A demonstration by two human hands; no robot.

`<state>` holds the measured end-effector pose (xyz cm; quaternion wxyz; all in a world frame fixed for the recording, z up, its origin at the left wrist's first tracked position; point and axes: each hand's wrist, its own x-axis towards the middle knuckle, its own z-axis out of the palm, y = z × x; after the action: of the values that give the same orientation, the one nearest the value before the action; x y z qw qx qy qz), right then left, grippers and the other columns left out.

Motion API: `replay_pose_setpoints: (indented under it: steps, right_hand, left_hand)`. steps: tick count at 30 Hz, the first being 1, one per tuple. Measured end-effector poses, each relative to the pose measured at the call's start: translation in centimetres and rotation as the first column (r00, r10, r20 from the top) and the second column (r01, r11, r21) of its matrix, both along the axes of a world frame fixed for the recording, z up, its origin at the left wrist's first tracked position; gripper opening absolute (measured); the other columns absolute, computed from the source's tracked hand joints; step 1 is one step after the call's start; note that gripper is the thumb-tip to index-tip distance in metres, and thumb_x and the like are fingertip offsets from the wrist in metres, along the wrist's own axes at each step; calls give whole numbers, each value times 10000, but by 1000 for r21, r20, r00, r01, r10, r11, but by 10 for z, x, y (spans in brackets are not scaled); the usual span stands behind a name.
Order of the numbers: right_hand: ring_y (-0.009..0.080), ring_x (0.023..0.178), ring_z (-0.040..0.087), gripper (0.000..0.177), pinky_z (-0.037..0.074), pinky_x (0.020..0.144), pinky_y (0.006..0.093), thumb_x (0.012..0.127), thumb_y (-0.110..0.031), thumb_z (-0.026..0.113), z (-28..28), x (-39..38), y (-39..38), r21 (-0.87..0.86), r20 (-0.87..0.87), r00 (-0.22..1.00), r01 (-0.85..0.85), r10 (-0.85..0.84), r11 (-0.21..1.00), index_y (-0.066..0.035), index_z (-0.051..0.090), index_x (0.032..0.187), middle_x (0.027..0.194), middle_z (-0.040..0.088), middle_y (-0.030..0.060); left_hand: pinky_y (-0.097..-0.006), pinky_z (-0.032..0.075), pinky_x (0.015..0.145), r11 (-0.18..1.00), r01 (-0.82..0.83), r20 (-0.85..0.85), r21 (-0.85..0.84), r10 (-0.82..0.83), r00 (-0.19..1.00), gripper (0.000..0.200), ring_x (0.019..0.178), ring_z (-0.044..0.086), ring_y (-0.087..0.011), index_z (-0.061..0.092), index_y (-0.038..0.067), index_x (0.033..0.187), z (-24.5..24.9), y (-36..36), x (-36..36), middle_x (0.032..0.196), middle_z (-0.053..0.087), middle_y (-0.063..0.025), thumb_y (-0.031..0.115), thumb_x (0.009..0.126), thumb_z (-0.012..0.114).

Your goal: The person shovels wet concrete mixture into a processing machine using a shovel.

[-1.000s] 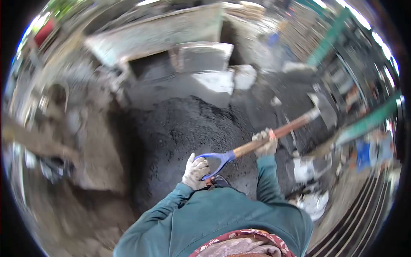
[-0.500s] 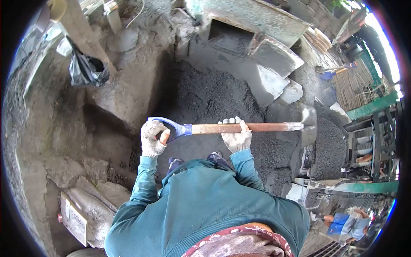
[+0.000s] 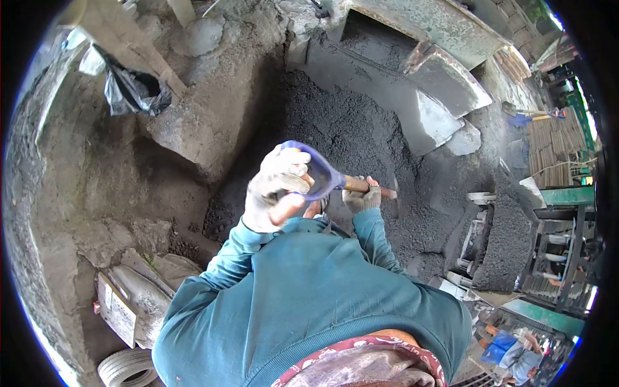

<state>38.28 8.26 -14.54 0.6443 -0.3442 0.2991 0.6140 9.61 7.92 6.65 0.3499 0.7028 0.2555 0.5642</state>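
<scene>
A shovel with a blue D-shaped handle (image 3: 329,182) and a wooden shaft (image 3: 358,185) points away to the lower right, its far end foreshortened. My left hand (image 3: 278,187), in a pale work glove, is at the blue handle; motion blurs its fingers, but they curl at the grip. My gloved right hand (image 3: 363,196) wraps round the wooden shaft. Beyond the hands lies a heap of dark, damp grainy material (image 3: 348,122). The shovel's blade is mostly hidden behind the shaft.
A leaning slab (image 3: 446,84) and a pale broken plate (image 3: 437,121) border the heap. At right a long mound (image 3: 506,235) lies beside a metal frame. A black plastic bag (image 3: 134,93) hangs upper left, a tire (image 3: 127,369) lies lower left. Another person (image 3: 516,351) is lower right.
The handle end has risen towards the camera with my left hand, and the shovel has turned from level to pointing down and away. My view has shifted slightly left.
</scene>
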Motion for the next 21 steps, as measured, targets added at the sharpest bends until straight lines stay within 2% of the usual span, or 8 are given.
replay_pose_setpoints:
  steps: [3, 7, 9, 11, 13, 14, 18, 21]
  right_hand:
    - [178, 784, 609, 106, 524, 740, 371, 782, -181, 629, 9, 29, 13, 128, -47, 985, -157, 164, 979, -93, 583, 819, 799, 620, 4]
    - [138, 716, 600, 441, 502, 666, 330, 790, -419, 627, -7, 62, 26, 352, -259, 913, -216, 316, 911, -34, 634, 1004, 755, 628, -15]
    - [141, 702, 592, 525, 495, 656, 329, 802, -483, 612, 43, 56, 33, 406, -327, 814, -338, 481, 849, -10, 620, 1030, 757, 625, -5]
    - [206, 780, 647, 540, 498, 689, 372, 853, -538, 591, 49, 65, 39, 423, -206, 710, -556, 673, 716, -48, 642, 1075, 823, 668, 47]
    - [221, 803, 647, 554, 506, 708, 391, 857, -520, 604, 84, 81, 53, 424, 63, 484, -805, 873, 416, -41, 629, 1135, 871, 680, 76]
    - [240, 826, 652, 554, 520, 739, 406, 874, -503, 607, 108, 98, 51, 44, 775, 255, -934, 578, 353, -32, 617, 1167, 924, 681, 103]
    - [310, 949, 635, 818, 514, 916, 486, 903, -634, 534, 226, 176, 53, 367, 830, 557, -584, 28, 724, -29, 396, 1435, 1083, 637, 149]
    - [350, 1045, 644, 679, 502, 926, 427, 846, -433, 688, 307, 185, 66, -85, 955, -220, -844, -197, 530, 25, 518, 1317, 1177, 623, 220]
  left_hand:
    - [-510, 462, 923, 749, 649, 796, -135, -308, 521, 365, 1027, 627, -370, 654, 46, 812, -13, 50, 43, 827, 696, -151, 396, 894, 591]
    - [-461, 510, 765, 244, 478, 494, -844, 3, 870, 354, 838, 610, -311, 624, 107, 773, -113, 123, 102, 805, 615, -97, 403, 950, 542]
    - [-446, 503, 725, -397, 343, 363, -851, 28, 932, 338, 760, 588, -294, 628, 114, 819, -185, 145, 145, 799, 589, -78, 425, 936, 566]
    - [-443, 495, 675, -529, 210, 329, -822, -139, 934, 304, 732, 588, -306, 607, 103, 872, -201, 143, 194, 806, 598, -94, 406, 892, 628]
    - [-484, 503, 631, -339, 270, 255, -901, 90, 963, 271, 703, 587, -320, 578, 84, 884, -290, 152, 240, 794, 591, -112, 343, 851, 652]
    - [-526, 514, 613, -351, 441, 335, -826, 324, 885, 199, 699, 594, -329, 558, 84, 899, -321, 158, 249, 775, 580, -126, 261, 829, 619]
    - [-496, 548, 607, -551, 423, 164, -719, 457, 874, 210, 624, 583, -325, 487, 103, 875, -288, 212, 249, 765, 551, -107, 166, 709, 597]
    - [-479, 564, 588, -449, 443, 166, -776, 531, 831, 225, 639, 583, -301, 470, 115, 877, -263, 239, 264, 753, 530, -90, 149, 692, 594]
